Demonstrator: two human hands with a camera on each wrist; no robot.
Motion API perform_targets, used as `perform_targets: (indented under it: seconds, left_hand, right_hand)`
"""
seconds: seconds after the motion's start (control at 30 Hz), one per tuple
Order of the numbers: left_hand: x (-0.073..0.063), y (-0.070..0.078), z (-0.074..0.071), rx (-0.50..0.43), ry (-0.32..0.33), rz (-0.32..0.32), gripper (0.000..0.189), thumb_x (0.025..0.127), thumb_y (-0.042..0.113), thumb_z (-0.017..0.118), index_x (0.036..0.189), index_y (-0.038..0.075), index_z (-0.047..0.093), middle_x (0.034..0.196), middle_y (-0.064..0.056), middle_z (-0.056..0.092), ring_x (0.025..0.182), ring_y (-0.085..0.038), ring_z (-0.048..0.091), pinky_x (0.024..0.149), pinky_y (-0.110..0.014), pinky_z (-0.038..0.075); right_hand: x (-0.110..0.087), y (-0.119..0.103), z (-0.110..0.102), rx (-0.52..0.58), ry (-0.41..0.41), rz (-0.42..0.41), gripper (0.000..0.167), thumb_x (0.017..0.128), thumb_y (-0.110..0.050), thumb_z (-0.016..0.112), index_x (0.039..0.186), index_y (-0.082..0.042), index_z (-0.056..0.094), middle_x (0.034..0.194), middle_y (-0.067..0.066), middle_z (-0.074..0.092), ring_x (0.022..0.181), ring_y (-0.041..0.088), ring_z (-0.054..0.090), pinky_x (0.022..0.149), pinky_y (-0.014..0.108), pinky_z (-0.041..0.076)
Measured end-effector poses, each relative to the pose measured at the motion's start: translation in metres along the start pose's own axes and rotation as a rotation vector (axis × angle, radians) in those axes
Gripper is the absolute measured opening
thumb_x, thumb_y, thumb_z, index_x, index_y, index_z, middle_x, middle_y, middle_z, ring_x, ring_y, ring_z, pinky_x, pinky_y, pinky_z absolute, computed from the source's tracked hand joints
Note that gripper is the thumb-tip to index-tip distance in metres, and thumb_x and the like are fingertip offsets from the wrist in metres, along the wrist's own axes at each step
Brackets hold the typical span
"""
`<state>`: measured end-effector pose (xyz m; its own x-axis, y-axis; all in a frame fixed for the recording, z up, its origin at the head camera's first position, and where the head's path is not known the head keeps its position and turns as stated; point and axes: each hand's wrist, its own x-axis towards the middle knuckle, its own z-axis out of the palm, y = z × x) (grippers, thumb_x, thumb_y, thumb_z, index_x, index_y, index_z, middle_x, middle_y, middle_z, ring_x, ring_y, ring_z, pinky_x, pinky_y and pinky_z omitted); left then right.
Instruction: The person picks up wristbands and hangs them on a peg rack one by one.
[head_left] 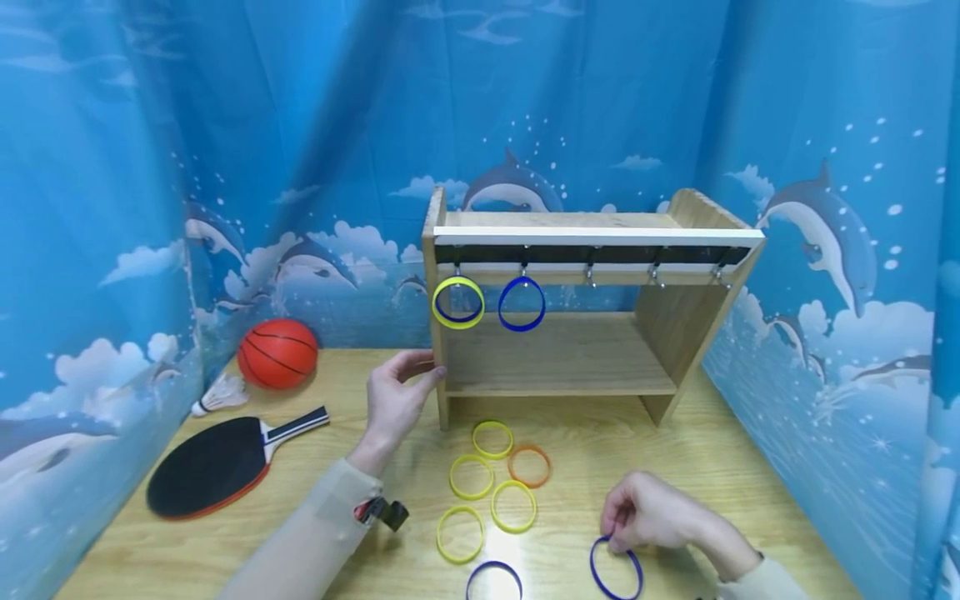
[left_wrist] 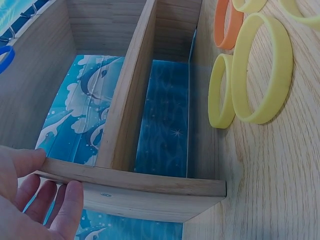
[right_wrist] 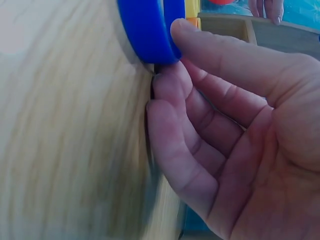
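Observation:
My left hand (head_left: 401,396) grips the left side panel of a wooden rack (head_left: 551,354); the left wrist view has the thumb on one side of the panel edge and the fingers on the other. Low on the right, my right hand (head_left: 652,512) pinches a blue silicone wristband (head_left: 617,570) between thumb and fingers, close to the table. From the rack's leftmost hook hangs a yellow wristband (head_left: 458,327) with a blue one behind it. On the second hook is another blue wristband (head_left: 522,327). The other hooks (head_left: 655,275) to the right are bare.
Several yellow wristbands (head_left: 513,530), an orange wristband (head_left: 530,485) and a blue wristband (head_left: 494,564) lie before the rack. At left are a table tennis bat (head_left: 210,467), a shuttlecock (head_left: 222,393) and a small basketball (head_left: 277,354). Dolphin-print curtains (head_left: 337,167) surround the table.

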<state>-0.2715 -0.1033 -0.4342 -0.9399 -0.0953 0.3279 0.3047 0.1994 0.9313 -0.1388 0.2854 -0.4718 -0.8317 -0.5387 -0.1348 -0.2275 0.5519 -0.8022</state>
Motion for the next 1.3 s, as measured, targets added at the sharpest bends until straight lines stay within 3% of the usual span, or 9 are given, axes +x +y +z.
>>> perform_targets:
  seconds: [0.27, 0.53, 0.93, 1.3]
  left_hand:
    - [-0.001, 0.000, 0.000, 0.003, 0.001, -0.003, 0.031, 0.093, 0.007, 0.090, 0.123, 0.007, 0.082, 0.123, -0.018, 0.085, 0.119, -0.035, 0.082, 0.099, -0.034, 0.066]
    - [-0.003, 0.001, 0.000, 0.003, -0.001, -0.005, 0.030, 0.096, 0.010, 0.089, 0.124, 0.008, 0.082, 0.125, -0.018, 0.085, 0.120, -0.035, 0.082, 0.092, -0.015, 0.060]
    - [-0.003, 0.001, 0.001, 0.007, 0.001, -0.007, 0.029, 0.096, 0.009, 0.089, 0.124, 0.007, 0.082, 0.124, -0.019, 0.085, 0.121, -0.036, 0.082, 0.091, -0.015, 0.059]
    - [-0.002, 0.002, 0.000, 0.006, -0.001, -0.012, 0.030, 0.096, 0.010, 0.089, 0.125, 0.008, 0.082, 0.125, -0.018, 0.085, 0.121, -0.036, 0.081, 0.091, -0.014, 0.059]
  right_hand:
    - [0.001, 0.000, 0.001, -0.024, 0.010, 0.018, 0.015, 0.080, -0.001, 0.091, 0.082, -0.009, 0.079, 0.074, -0.008, 0.074, 0.066, -0.003, 0.062, 0.060, 0.019, 0.055]
    - [0.001, 0.001, -0.003, 0.025, 0.001, -0.029, 0.010, 0.085, 0.001, 0.085, 0.085, -0.006, 0.077, 0.077, -0.001, 0.077, 0.068, -0.003, 0.066, 0.059, 0.019, 0.056]
    - [0.000, -0.015, -0.019, 0.072, -0.017, -0.034, 0.007, 0.088, 0.000, 0.084, 0.089, -0.004, 0.078, 0.078, 0.007, 0.080, 0.063, 0.000, 0.065, 0.050, 0.020, 0.055]
    - [0.008, -0.043, -0.044, 0.043, 0.053, -0.190, 0.006, 0.092, -0.001, 0.085, 0.092, -0.001, 0.079, 0.081, 0.013, 0.082, 0.072, -0.003, 0.072, 0.063, 0.023, 0.063]
